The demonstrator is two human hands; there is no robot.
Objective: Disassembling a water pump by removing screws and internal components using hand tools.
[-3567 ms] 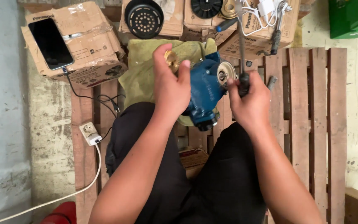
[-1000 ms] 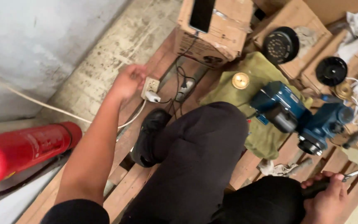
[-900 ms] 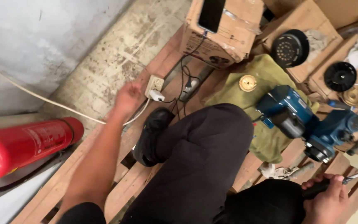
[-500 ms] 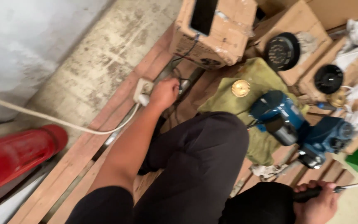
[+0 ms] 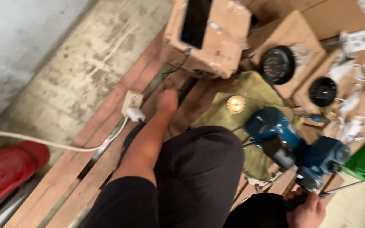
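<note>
Left hand (image 5: 167, 101) reaches down onto the wooden pallet (image 5: 85, 156) beside the white socket (image 5: 131, 101); its grip is hidden. Right hand (image 5: 307, 209) grips a screwdriver (image 5: 347, 185) near the blue pump (image 5: 292, 145).

Stained concrete floor (image 5: 77, 63) meets a pale wall (image 5: 17, 38) beside wooden pallet (image 5: 106, 126).

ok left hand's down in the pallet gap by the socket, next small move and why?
Probably close the fingers on whatever lies in that gap. The left hand is fully reached down between the pallet slats, beside the white socket; the right hand holds a screwdriver by the blue pump. What it touches is hidden.
</note>
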